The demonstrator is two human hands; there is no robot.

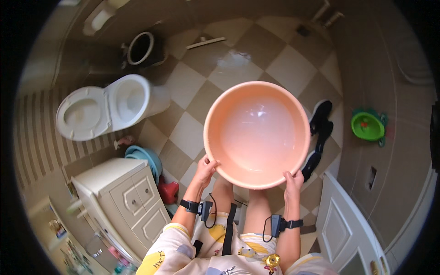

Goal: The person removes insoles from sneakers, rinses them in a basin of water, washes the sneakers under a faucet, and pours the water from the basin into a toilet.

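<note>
While both hands [205, 170] [294, 180] pinch peach basin [213, 133] rim, shoes [321, 111] lie right, toilet [108, 108] left — probable squeegee [206, 43] beyond.

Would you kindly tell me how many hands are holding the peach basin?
2: the left hand grips the peach basin at its lower-left rim, the right hand at its lower-right rim. No others show.

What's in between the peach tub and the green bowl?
The head view shows black shoes on the tiled floor, then some wall, between the tub and the green bowl.
</note>
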